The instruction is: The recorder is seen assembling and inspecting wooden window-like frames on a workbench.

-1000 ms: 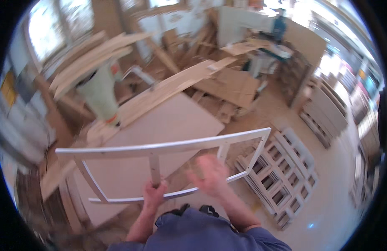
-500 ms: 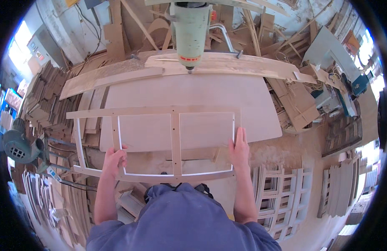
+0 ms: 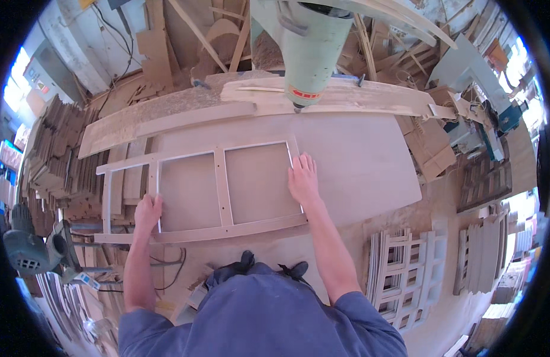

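Observation:
A pale wooden frame (image 3: 222,178) with crossbars is in both my hands, over a broad light board (image 3: 358,166). Its right part overlaps the board, and its left end reaches past the board's edge. My left hand (image 3: 147,212) is closed round a crossbar towards the left end. With fingers over the right end rail, my right hand (image 3: 303,178) grips the frame there. The right end lies farther from me than the left. Beyond the frame, the pale green machine head (image 3: 313,59) hangs down to a narrow dark tip, apart from the frame. Small dark holes dot the rails.
A long wooden strip (image 3: 197,119) runs along the board's far side. Stacked wooden pieces (image 3: 63,154) stand at left, near a green motor (image 3: 31,253). Several slatted frames (image 3: 409,279) lean at the lower right. Wood scraps (image 3: 400,53) lie behind the machine.
The frame has moved away from me onto the board, its right end swinging farther forward. Both hands have gone with it, keeping their hold. My view has shifted a little.

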The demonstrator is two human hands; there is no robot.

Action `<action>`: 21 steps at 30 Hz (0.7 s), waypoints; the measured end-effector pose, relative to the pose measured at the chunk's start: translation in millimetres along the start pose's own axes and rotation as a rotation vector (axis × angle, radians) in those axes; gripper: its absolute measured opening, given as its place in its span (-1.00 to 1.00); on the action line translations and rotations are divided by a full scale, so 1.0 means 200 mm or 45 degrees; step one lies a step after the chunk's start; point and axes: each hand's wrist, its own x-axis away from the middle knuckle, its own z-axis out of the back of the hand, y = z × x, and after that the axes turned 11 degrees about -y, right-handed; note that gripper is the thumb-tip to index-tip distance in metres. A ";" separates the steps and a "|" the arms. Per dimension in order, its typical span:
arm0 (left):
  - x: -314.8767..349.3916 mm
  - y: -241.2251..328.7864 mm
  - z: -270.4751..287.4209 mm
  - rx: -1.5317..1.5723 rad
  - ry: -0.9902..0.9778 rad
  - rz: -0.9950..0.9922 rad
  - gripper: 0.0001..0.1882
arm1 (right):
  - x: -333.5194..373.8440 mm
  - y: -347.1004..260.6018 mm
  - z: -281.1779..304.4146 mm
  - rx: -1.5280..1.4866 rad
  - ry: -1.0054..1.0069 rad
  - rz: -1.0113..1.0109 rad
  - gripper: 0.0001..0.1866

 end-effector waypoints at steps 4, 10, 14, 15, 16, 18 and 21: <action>-0.17 -0.01 0.06 -0.131 0.095 -0.059 -0.45 | -0.22 -0.09 -0.09 0.070 0.042 -0.025 -0.66; -0.47 -0.03 0.06 -0.133 0.122 -0.079 -0.45 | -0.46 -0.16 -0.16 0.190 0.010 -0.096 -0.68; -0.50 0.01 0.09 -0.076 0.022 0.047 -0.52 | -0.46 -0.18 -0.16 0.223 -0.049 -0.152 -0.67; -0.49 0.03 0.10 -0.104 -0.033 0.084 -0.54 | -0.46 -0.17 -0.15 0.227 -0.017 -0.146 -0.68; -0.48 0.06 0.10 -0.116 -0.044 0.081 -0.54 | -0.47 -0.18 -0.15 0.226 0.020 -0.126 -0.68; -0.48 0.19 0.08 -0.528 0.549 -0.123 -0.62 | -0.48 -0.18 -0.14 0.202 -0.011 -0.144 -0.69; -0.55 0.44 0.10 -0.337 0.565 -0.752 -0.58 | -0.49 -0.16 -0.14 0.175 -0.036 -0.169 -0.71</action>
